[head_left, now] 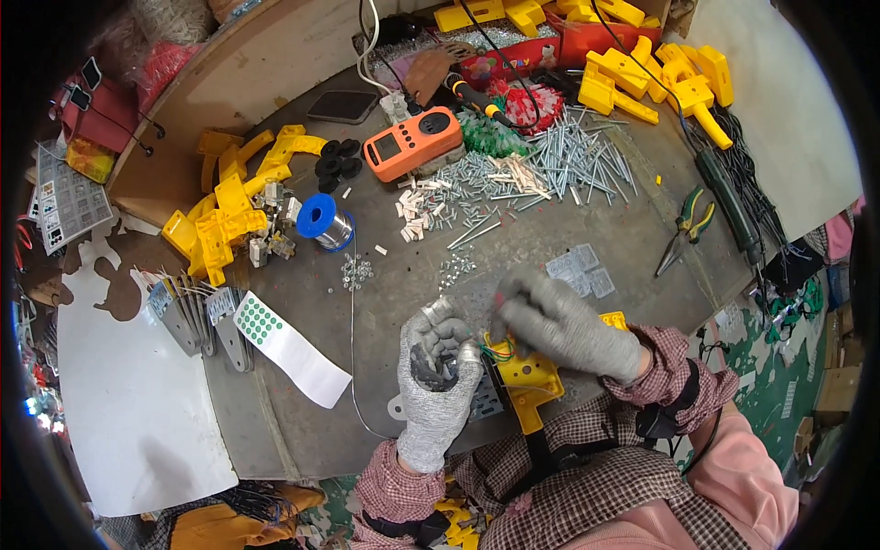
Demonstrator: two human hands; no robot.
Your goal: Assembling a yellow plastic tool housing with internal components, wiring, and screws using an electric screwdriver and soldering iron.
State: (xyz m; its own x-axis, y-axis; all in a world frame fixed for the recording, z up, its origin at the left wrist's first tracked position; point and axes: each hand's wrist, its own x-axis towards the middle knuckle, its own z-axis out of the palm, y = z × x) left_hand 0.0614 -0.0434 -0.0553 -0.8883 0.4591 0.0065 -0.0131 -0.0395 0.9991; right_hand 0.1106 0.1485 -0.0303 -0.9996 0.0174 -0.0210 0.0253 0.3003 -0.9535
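Observation:
My left hand, in a grey knit glove with dark stains, is held palm up with the fingers curled in. Something small may lie in its palm, but I cannot make it out. Close by on the right, my right hand is gloved too, its fingertips blurred and bent downward. Beneath it, near the table's front edge, lies a yellow plastic housing with thin coloured wires at its upper left corner. Small clear bags lie beyond the right hand.
A solder spool, loose nuts and an orange meter stand farther back. Screws are heaped there. Pliers and a soldering iron lie right. Left are a green-dot sticker sheet, metal plates and yellow housings.

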